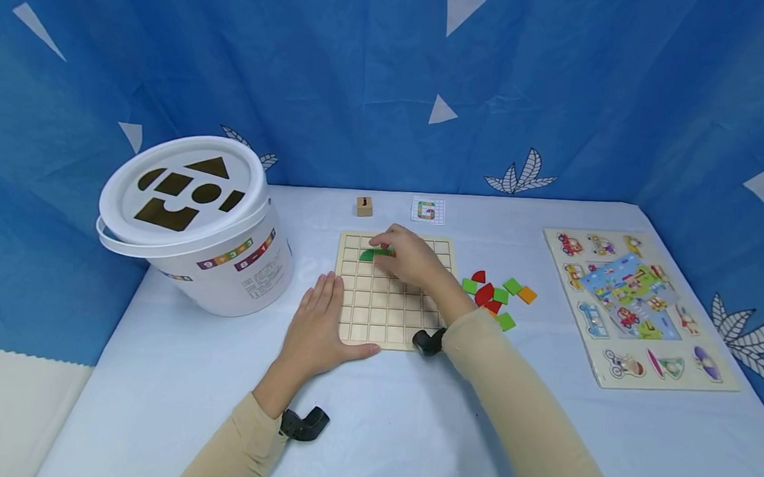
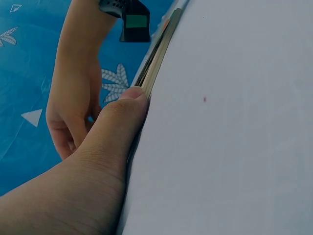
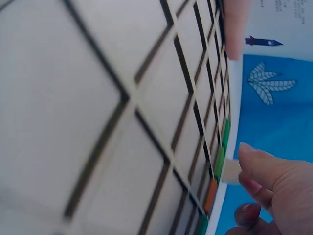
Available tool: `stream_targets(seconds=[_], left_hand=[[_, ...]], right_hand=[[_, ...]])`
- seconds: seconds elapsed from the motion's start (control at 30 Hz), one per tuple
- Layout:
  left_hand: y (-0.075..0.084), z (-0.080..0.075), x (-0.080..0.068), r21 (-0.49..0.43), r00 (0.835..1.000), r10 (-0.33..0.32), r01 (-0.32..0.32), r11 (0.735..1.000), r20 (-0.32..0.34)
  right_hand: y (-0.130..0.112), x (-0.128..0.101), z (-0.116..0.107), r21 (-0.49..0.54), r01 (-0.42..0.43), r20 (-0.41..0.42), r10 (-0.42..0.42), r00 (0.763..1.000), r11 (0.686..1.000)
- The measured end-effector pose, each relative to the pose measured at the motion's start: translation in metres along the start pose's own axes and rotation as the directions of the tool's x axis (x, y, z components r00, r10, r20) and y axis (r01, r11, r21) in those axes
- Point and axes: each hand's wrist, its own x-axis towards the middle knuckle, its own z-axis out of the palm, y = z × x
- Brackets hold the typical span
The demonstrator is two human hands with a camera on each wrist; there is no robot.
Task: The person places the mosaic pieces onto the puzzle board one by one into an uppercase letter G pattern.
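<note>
A square wooden grid board [image 1: 380, 300] lies on the white table. My left hand [image 1: 314, 329] rests along its left side with straight fingers, the thumb reaching along the near edge. In the left wrist view, that thumb [image 2: 120, 120] presses against the board's edge. My right hand [image 1: 410, 258] is over the far part of the board, fingers bent, close to green pieces [image 1: 368, 255] set in the grid. In the right wrist view, an orange piece [image 3: 211, 196] sits in the same line as the green ones. The thumb and fingertips [image 3: 247, 149] are apart, with nothing visible between them.
Red, green and orange pieces [image 1: 485, 294] lie loose right of the board. Behind it are a small wooden cube [image 1: 364, 207] and a pattern card [image 1: 428, 211]. A white lidded bucket [image 1: 235, 277] stands left; a picture puzzle board [image 1: 623, 374] lies right.
</note>
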Motion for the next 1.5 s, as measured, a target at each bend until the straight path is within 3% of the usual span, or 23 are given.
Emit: stream_targets(seconds=[0.3,0.63,1.07,1.5], left_hand=[[0.002,0.0,0.0,0.006,1.0,-0.011,0.011,1.0,0.003],[-0.001,0.001,0.0,-0.01,1.0,-0.007,0.006,1.0,-0.002],[0.001,0.0,0.0,-0.012,1.0,-0.011,0.011,1.0,0.003],[0.0,0.001,0.0,-0.012,1.0,-0.008,0.008,1.0,-0.002]], right_hand=[[0.033,-0.039,-0.034,0.075,-0.081,-0.047,0.085,0.995,0.994],[0.068,-0.082,-0.059,-0.039,-0.249,-0.043,0.248,0.968,0.968],[0.091,-0.107,-0.053,-0.071,-0.256,-0.007,0.257,0.966,0.964],[0.096,-0.108,-0.049,0.076,-0.263,0.003,0.264,0.965,0.962]])
